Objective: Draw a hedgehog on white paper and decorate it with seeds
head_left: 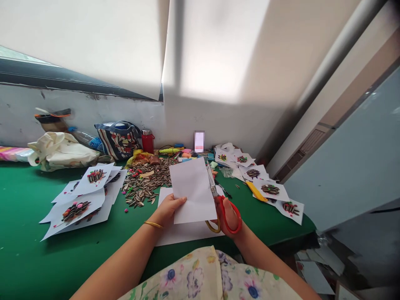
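My left hand (170, 207) pinches a blank white sheet of paper (192, 187) at its left edge, thumb on top. A pair of scissors (236, 221) with red handles is in my right hand (229, 214), its blades pointing away from me along the sheet's right edge. The sheet hides part of the blades, so I cannot make out whether they touch the paper. Beneath, another white sheet (190, 234) lies on the green tabletop (125, 258). Just beyond my hands spreads a heap of striped sunflower seeds (150, 179).
Cards with seeds stuck on them (78, 212) are stacked at the left, with more cards (270, 189) and a yellow strip (256, 191) at the right. Along the wall stand a striped bag (117, 139), a red bottle (147, 141) and a phone (199, 141).
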`<state>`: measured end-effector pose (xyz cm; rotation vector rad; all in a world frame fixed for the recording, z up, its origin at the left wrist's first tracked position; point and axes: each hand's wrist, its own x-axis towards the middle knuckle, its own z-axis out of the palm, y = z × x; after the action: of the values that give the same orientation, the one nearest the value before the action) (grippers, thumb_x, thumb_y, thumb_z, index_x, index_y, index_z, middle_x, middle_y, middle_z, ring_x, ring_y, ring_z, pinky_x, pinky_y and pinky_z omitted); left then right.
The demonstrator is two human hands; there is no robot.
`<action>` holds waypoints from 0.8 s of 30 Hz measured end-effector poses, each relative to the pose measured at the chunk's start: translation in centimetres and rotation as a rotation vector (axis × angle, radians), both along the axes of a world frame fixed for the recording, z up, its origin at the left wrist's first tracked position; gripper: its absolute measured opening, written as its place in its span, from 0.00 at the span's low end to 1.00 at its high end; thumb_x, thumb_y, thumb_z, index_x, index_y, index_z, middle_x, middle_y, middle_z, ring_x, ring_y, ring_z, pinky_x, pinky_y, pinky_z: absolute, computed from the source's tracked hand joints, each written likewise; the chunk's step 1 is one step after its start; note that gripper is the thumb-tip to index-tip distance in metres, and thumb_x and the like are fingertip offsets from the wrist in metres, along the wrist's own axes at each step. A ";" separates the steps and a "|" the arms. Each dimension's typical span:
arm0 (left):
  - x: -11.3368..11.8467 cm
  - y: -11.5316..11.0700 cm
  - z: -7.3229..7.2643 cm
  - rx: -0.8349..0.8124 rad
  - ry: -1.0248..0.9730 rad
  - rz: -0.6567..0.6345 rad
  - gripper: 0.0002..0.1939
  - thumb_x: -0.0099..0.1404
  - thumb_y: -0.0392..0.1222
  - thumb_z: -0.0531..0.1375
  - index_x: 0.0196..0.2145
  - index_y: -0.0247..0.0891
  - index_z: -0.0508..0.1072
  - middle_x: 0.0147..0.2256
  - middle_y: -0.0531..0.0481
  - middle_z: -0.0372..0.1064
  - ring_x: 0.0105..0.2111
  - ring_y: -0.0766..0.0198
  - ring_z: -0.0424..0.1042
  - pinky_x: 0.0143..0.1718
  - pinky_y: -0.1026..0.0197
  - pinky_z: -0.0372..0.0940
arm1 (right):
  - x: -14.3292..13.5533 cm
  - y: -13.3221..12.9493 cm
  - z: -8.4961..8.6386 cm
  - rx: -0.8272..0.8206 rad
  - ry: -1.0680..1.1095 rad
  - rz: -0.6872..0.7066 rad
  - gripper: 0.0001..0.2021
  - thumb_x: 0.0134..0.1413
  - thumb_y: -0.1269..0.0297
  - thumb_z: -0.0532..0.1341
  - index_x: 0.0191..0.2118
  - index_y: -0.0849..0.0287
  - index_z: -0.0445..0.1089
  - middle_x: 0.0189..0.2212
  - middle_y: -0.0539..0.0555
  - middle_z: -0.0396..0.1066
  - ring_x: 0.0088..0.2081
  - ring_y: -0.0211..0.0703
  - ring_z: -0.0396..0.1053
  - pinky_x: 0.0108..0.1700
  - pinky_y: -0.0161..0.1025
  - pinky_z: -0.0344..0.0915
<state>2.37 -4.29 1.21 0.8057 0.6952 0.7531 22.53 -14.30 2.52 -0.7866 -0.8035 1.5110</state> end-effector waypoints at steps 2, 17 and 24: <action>0.0 0.0 0.0 0.003 0.000 -0.002 0.24 0.47 0.41 0.73 0.42 0.31 0.76 0.36 0.37 0.79 0.34 0.47 0.79 0.34 0.54 0.73 | -0.1 0.3 -0.3 0.031 0.014 -0.004 0.29 0.51 0.33 0.57 0.41 0.57 0.71 0.22 0.49 0.65 0.21 0.35 0.56 0.21 0.33 0.54; 0.0 0.1 -0.6 0.018 0.028 -0.039 0.21 0.47 0.40 0.73 0.39 0.30 0.78 0.33 0.39 0.79 0.29 0.53 0.78 0.33 0.57 0.73 | 1.0 0.3 -1.0 0.019 0.002 -0.023 0.28 0.53 0.33 0.55 0.33 0.58 0.68 0.23 0.49 0.62 0.21 0.32 0.56 0.22 0.31 0.56; 0.2 0.2 -0.9 0.035 0.034 -0.063 0.21 0.47 0.41 0.73 0.39 0.30 0.78 0.33 0.38 0.79 0.29 0.54 0.78 0.33 0.57 0.73 | 0.7 0.8 -0.3 0.031 0.077 0.043 0.29 0.53 0.32 0.53 0.30 0.58 0.65 0.19 0.46 0.58 0.18 0.30 0.52 0.20 0.28 0.56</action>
<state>2.52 -4.13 0.31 0.8701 0.6852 0.6973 23.23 -13.50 2.22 -0.6884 -0.7887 1.5538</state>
